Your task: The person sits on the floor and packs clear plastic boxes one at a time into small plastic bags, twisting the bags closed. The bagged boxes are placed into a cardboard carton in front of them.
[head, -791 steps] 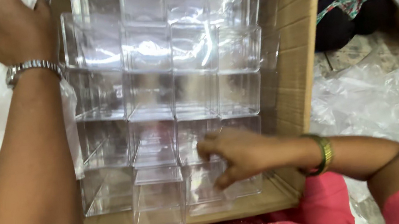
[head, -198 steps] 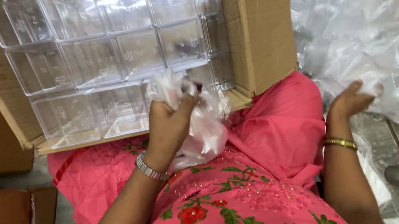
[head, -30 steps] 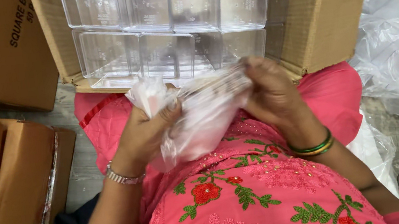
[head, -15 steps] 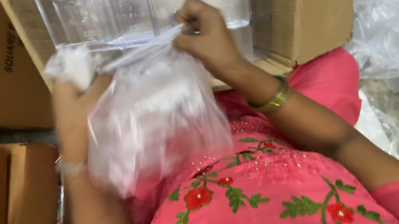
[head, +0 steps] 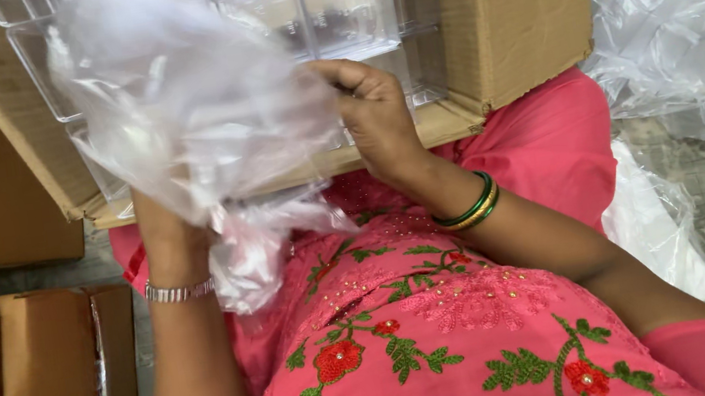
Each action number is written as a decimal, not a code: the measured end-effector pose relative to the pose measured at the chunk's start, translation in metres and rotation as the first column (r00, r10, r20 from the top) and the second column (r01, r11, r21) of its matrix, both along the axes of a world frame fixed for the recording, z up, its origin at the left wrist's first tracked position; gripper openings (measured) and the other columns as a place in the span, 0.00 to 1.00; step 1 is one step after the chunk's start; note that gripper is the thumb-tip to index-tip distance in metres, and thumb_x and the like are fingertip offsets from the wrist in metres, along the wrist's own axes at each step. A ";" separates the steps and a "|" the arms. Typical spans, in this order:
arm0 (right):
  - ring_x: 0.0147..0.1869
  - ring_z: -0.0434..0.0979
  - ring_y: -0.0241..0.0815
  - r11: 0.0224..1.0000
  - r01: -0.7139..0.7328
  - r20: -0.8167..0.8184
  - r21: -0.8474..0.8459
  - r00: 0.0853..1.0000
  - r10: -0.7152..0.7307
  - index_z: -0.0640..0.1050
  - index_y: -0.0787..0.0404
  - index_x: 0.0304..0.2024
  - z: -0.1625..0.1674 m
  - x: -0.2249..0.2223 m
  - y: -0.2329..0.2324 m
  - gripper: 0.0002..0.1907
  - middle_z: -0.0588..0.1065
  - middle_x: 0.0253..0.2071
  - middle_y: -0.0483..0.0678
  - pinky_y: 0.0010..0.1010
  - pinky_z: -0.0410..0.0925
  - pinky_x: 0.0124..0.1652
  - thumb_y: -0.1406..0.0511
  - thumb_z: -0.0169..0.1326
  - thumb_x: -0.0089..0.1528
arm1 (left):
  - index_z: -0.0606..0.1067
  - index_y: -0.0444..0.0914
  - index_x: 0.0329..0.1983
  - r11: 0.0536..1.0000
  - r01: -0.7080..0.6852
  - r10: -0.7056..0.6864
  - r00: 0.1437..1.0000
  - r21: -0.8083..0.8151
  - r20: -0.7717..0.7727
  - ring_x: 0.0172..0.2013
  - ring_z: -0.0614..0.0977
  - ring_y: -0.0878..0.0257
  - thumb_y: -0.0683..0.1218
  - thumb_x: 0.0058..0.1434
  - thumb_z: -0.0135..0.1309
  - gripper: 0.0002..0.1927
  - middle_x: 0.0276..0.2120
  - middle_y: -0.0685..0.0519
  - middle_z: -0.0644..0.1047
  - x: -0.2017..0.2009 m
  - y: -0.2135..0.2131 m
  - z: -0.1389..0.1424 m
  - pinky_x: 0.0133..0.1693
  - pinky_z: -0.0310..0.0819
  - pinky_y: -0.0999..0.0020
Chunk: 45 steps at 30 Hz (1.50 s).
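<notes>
So the right hand (head: 376,115) had its fingertips pinched on the edge of a clear plastic bag (head: 190,110), thumb pressed against the forefinger with the film caught between them. The left hand (head: 164,231) was mostly hidden behind the bag, at about 8 o'clock from the right one, so I couldn't tell how its fingers sat, though the bag's bunched end hung right by it. The bag billowed up toward 11 o'clock, over an open cardboard box (head: 510,7) packed with clear plastic containers (head: 342,4). More crumpled plastic sheeting (head: 689,17) lay out at 3 o'clock.
</notes>
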State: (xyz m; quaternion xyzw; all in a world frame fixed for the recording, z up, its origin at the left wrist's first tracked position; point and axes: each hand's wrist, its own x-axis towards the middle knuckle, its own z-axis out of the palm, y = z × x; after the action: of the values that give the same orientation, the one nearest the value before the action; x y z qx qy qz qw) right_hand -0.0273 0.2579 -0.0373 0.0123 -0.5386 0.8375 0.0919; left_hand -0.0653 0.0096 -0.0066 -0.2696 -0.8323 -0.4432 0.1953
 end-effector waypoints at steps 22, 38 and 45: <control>0.58 0.75 0.43 0.888 0.385 -0.175 -0.253 0.884 -0.433 0.68 0.66 0.60 0.002 0.108 0.190 0.25 0.74 0.54 0.56 0.34 0.69 0.60 0.66 0.60 0.63 | 0.80 0.36 0.32 0.972 -0.046 -0.114 0.765 0.231 0.634 0.23 0.73 0.70 0.44 0.66 0.63 0.08 0.23 0.58 0.75 0.050 0.119 0.000 0.26 0.63 0.72; 0.48 0.74 0.40 -0.002 0.058 -0.023 0.998 0.374 -0.927 0.74 0.70 0.52 -0.019 0.027 0.428 0.25 0.77 0.46 0.52 0.31 0.69 0.47 0.60 0.64 0.61 | 0.78 0.32 0.55 0.750 0.100 -0.472 0.773 0.653 0.425 0.48 0.83 0.67 0.54 0.78 0.47 0.20 0.46 0.49 0.82 0.042 0.109 -0.006 0.52 0.77 0.70; 0.40 0.75 0.32 0.737 -0.019 0.047 0.676 0.999 -0.018 0.79 0.67 0.47 0.036 0.056 0.107 0.22 0.79 0.39 0.45 0.25 0.70 0.39 0.59 0.66 0.58 | 0.68 0.34 0.62 0.215 0.038 -0.847 0.506 0.976 0.166 0.50 0.83 0.54 0.61 0.75 0.43 0.28 0.51 0.43 0.79 0.030 0.107 0.045 0.52 0.82 0.56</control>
State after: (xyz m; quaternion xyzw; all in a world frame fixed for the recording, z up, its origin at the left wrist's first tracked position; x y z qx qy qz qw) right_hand 0.0289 0.3649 -0.0009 0.0239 -0.8078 0.5851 0.0673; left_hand -0.0353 0.1162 0.0381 -0.1821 -0.3163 -0.9135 -0.1796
